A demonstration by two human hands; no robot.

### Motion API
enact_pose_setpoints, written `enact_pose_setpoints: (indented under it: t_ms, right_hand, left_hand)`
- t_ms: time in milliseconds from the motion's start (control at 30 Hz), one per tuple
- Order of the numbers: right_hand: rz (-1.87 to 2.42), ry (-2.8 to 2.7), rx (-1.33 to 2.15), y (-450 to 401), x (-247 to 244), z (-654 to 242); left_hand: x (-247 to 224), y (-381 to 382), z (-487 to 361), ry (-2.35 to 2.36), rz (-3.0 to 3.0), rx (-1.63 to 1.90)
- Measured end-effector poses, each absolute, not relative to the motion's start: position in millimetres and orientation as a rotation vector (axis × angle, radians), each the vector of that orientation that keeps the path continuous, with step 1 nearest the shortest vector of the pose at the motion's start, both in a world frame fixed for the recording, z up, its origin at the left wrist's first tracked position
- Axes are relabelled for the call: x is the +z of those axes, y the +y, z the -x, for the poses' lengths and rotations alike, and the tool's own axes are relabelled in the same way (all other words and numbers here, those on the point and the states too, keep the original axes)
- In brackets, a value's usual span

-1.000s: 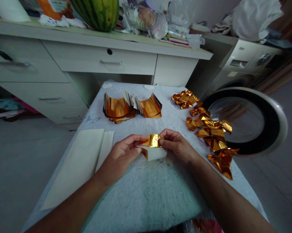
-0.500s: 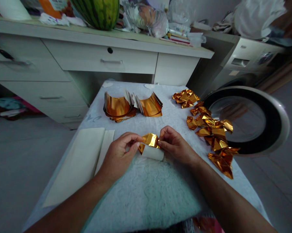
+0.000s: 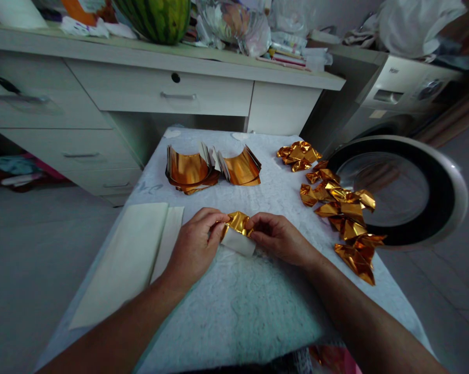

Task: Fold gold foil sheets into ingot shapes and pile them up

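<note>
Between my hands, a sheet of gold foil paper (image 3: 239,222) is partly folded, with its white backing showing on the near side. My left hand (image 3: 197,241) pinches its left end between thumb and forefinger. At the right end, my right hand (image 3: 275,235) grips the foil with its fingertips. Beyond my hands stand two stacks of curved gold foil sheets, a left stack (image 3: 190,169) and a right stack (image 3: 242,170). Several folded gold foil pieces (image 3: 346,210) lie heaped along the table's right side, with a further cluster (image 3: 299,155) behind them.
Folded off-white paper (image 3: 121,259) lies at the left of the cloth-covered table (image 3: 234,311). An open washing machine door (image 3: 453,192) hangs close to the right edge. A white drawer cabinet (image 3: 152,93) stands behind, with a watermelon (image 3: 156,18) and plastic bags on top.
My right hand has moved slightly left and closer to my left hand. The foil between them is more bunched, and its white flap has shifted left.
</note>
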State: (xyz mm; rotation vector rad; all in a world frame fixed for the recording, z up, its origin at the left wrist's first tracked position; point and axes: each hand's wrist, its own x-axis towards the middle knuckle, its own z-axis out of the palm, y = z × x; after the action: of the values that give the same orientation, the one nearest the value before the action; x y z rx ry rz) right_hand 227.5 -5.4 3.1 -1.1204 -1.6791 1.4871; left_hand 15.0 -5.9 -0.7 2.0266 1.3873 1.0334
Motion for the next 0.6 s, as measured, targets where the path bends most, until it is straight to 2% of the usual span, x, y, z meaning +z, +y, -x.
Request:
enact_pose_setpoints:
  t_ms: [267, 467, 600]
  right_hand:
    - [1.226, -2.262, 0.720, -8.2, 8.3, -220.7]
    - [1.290, -2.300, 0.579, -10.3, 3.5, -220.5]
    - [1.188, -2.328, 0.584, -9.9, 3.1, -221.2]
  left_hand:
    - [-11.2, -3.8, -17.3, 1.372, -2.348, 0.802]
    - [-11.7, -3.7, -18.5, 1.383, -2.478, 0.745]
    - [-13.2, -3.5, -19.9, 1.273, -2.475, 0.702]
